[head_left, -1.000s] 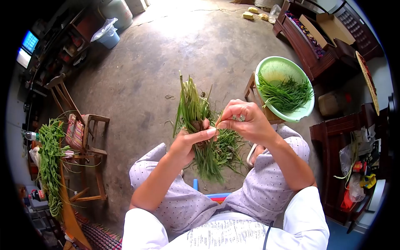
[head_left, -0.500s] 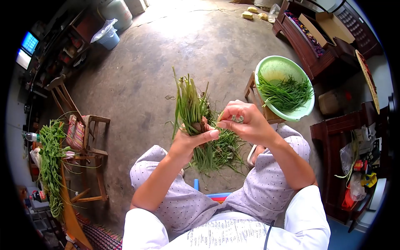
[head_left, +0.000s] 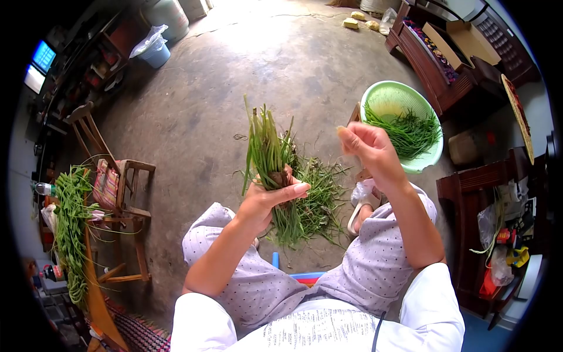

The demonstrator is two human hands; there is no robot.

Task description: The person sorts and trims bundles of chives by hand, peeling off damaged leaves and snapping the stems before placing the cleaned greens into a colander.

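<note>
A bundle of green stalks [head_left: 267,144] stands upright in my left hand [head_left: 267,199], with its fingers wrapped round it and the thumb pointing right. My right hand [head_left: 375,149] is raised to the right, beside the green basket, its thumb and fingers pinched together; what they hold, if anything, is too small to name. The light green basket [head_left: 384,92] holds long green leaves [head_left: 410,132] and rests on a small wooden stool, mostly hidden. Below and behind the bundle, a loose pile of green leaves and stalks [head_left: 319,202] lies on the floor.
At the left, a wooden chair [head_left: 130,170] with a striped cushion stands near a board heaped with leafy greens [head_left: 73,229]. A blue bin [head_left: 155,54] is at the back left. Dark wooden furniture [head_left: 419,64] with an open carton is at the back right.
My right hand has moved away from the bundle, up and to the right, towards the basket. The bundle stays in my left hand, which has hardly moved since half a second ago.
</note>
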